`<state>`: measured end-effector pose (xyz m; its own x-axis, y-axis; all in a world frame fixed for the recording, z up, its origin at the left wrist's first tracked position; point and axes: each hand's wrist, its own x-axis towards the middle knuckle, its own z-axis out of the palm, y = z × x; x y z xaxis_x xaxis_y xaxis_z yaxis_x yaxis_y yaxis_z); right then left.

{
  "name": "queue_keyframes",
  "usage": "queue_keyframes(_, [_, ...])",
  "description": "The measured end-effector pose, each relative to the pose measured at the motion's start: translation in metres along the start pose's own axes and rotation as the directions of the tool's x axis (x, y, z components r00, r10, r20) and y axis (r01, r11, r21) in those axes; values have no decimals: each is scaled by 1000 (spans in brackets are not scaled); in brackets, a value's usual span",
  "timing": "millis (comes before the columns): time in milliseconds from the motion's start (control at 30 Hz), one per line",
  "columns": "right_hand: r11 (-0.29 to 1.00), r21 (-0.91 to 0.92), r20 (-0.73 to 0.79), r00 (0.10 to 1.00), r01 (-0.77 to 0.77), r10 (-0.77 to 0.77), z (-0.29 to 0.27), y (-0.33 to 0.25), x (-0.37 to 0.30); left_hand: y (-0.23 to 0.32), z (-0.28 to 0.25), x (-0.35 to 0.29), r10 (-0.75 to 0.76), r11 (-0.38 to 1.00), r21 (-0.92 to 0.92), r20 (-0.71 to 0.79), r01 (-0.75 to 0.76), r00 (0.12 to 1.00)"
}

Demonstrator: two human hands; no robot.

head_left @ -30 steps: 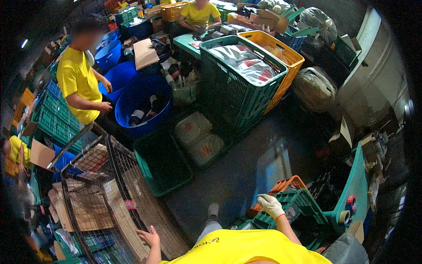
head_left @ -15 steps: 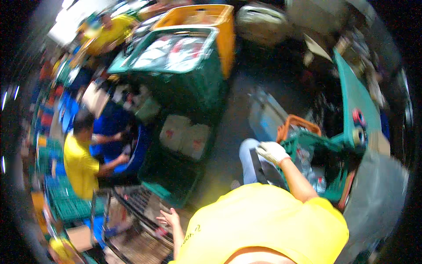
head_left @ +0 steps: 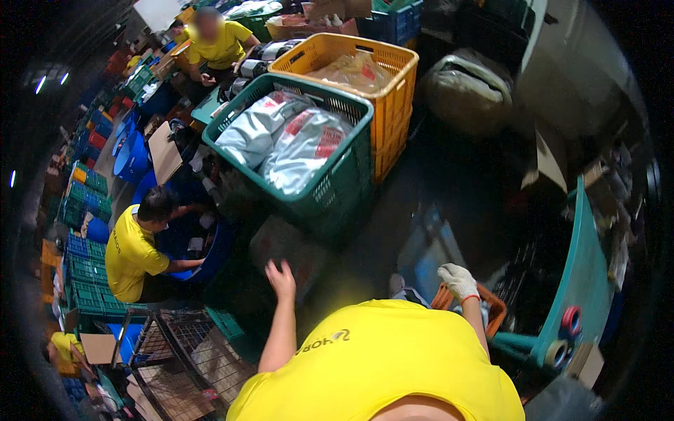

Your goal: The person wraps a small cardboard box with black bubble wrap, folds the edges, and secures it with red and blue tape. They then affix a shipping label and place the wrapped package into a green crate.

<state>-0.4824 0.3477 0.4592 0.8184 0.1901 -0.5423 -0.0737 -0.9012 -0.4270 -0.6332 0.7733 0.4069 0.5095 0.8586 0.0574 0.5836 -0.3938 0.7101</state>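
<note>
My left hand (head_left: pixel 281 281) is bare and raised, its fingers apart and nothing in it. Just beyond it lies a dim, pale bag (head_left: pixel 288 245) low in the shadow. A tall green crate (head_left: pixel 319 203) stands farther ahead, filled with silvery plastic bags (head_left: pixel 309 151) with red labels. My right hand (head_left: pixel 458 281) wears a white knitted glove. Its fingers are loosely bent, and no object shows in them. Right by that hand is an orange basket (head_left: pixel 497 309), partly hidden by my arm and yellow shirt.
A yellow crate (head_left: pixel 393 112) adjoins the green one. At left, a person in yellow (head_left: pixel 133 252) reaches into a blue tub (head_left: pixel 200 270); another person (head_left: pixel 217 45) is farther back. A wire cart (head_left: pixel 175 351) stands near left. Tape rolls (head_left: pixel 571 319) hang by a green board (head_left: pixel 579 259) at right.
The view has swung, bringing the silvery bags into full sight. My left hand has risen forward, away from the wire cart. The green crate of clear bottles at my right is now out of sight.
</note>
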Motion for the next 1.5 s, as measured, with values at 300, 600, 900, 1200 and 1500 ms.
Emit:
queue_keyframes(300, [993,-108,-155,987,-57,40,-147,-11,130,251,31,177,448,865,-84,-316,-495,836])
queue_keyframes(600, [996,-22,-87,992,-88,86,-170,-61,230,352,178,331,586,771,-186,-168,-609,793])
queue_keyframes(900, [925,-45,-1,926,-376,377,-180,-48,294,393,260,397,672,739,-128,59,-662,739])
queue_keyframes(1200, [857,-50,74,854,-512,515,-185,-30,332,379,264,403,634,740,-288,-3,-608,773])
queue_keyframes(1500, [896,65,168,890,-440,425,-169,74,416,380,256,399,549,723,-439,-103,-533,830])
